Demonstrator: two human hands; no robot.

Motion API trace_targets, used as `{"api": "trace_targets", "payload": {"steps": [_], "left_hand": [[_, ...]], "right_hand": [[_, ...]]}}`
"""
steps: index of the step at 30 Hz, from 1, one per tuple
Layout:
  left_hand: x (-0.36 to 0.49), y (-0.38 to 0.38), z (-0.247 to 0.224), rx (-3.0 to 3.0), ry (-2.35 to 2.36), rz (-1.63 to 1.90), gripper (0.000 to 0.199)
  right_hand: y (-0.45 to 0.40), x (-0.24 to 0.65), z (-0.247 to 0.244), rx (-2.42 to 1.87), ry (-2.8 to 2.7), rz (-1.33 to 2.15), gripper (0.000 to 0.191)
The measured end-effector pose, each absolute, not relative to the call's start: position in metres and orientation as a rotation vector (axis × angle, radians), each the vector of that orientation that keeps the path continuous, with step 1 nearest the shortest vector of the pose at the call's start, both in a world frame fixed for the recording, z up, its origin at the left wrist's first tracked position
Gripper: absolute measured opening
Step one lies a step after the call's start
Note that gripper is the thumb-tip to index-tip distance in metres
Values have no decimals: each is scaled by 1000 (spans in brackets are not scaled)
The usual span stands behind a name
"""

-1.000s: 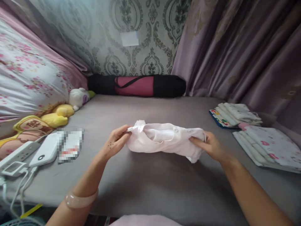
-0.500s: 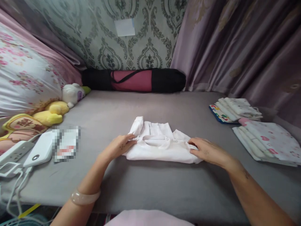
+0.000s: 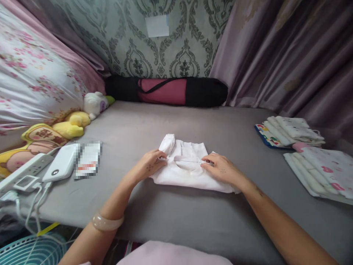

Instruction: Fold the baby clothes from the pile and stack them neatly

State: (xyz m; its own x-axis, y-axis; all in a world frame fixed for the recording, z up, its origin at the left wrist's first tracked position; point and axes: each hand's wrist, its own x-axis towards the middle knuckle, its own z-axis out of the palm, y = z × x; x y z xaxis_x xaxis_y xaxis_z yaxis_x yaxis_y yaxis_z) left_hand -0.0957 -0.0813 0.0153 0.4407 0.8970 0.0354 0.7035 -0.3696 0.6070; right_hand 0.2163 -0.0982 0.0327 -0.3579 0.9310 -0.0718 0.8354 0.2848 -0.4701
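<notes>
A small white shirt (image 3: 190,180) lies partly folded on the grey sheet in front of me, its round neckline towards the middle and a sleeve sticking out at the far left. My left hand (image 3: 151,163) is closed on the shirt's left shoulder edge, thumb and fingers pinching the cloth. At the right side of the neckline, my right hand (image 3: 222,168) has its thumb and fingertips closed on the fabric, with the palm over the shirt's right part. Its fingers hide some of that side.
Folded clothes (image 3: 295,130) and a second folded stack (image 3: 325,171) lie at right. A long black and pink bag (image 3: 165,91) lies along the wall. On the left are plush toys (image 3: 95,103), a power strip (image 3: 33,169), a white power bank (image 3: 62,163) and cables.
My right hand has moved left from the shirt's right edge to beside the neckline. My left hand stays at the left shoulder. The view has shifted slightly.
</notes>
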Motion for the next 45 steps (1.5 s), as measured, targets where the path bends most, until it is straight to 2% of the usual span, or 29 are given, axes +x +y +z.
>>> {"api": "trace_targets", "payload": {"steps": [9, 18, 29, 35, 45], "left_hand": [[-92, -82, 27, 2152, 1365, 544, 25], [-92, -86, 47, 2050, 1284, 676, 31], [-88, -98, 76, 1804, 1175, 903, 25], [-87, -99, 75, 1653, 1207, 971, 27], [-86, -83, 106, 1859, 1151, 843, 30]], "right_hand": [[-104, 228, 46, -1548, -2253, 730, 26], [-120, 234, 75, -1457, -2195, 583, 24], [-138, 238, 97, -1347, -2299, 325, 23], [-142, 232, 100, -1327, -2128, 373, 21], [-115, 237, 109, -1322, -1964, 356, 21]]}}
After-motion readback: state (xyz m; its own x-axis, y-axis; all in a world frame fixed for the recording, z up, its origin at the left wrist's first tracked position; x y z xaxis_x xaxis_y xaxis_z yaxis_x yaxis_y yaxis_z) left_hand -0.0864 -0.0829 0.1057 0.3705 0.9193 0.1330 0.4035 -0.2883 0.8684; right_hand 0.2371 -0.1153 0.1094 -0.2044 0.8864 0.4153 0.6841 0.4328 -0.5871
